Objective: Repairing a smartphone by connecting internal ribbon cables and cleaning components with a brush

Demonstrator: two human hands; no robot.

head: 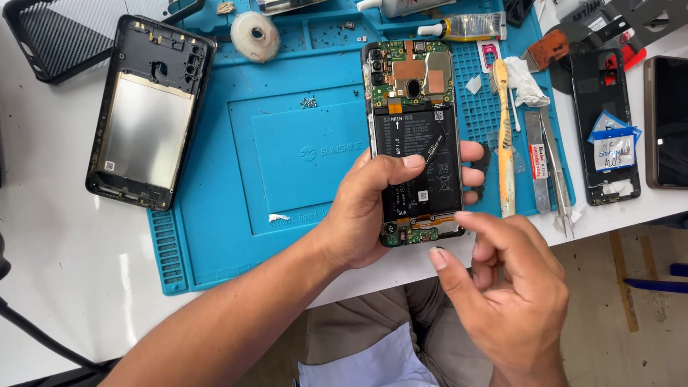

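Note:
My left hand point(380, 204) grips an opened phone point(414, 115) around its lower half, thumb across the black battery. The phone's back is off, so the green circuit boards at top and bottom show. My right hand point(512, 287) hovers just below and right of the phone's bottom edge, fingers curled, index and thumb near the lower board; it holds nothing I can see. The phone is lifted over the blue work mat point(215, 236).
A removed back cover point(147, 111) lies at the mat's left. A tape roll point(255, 36), glue tube point(466, 27), yellow pry tool point(505, 143), tweezers point(552, 158), tiny screws point(308, 102), a black phone frame point(605, 122) and another phone point(668, 122) lie around.

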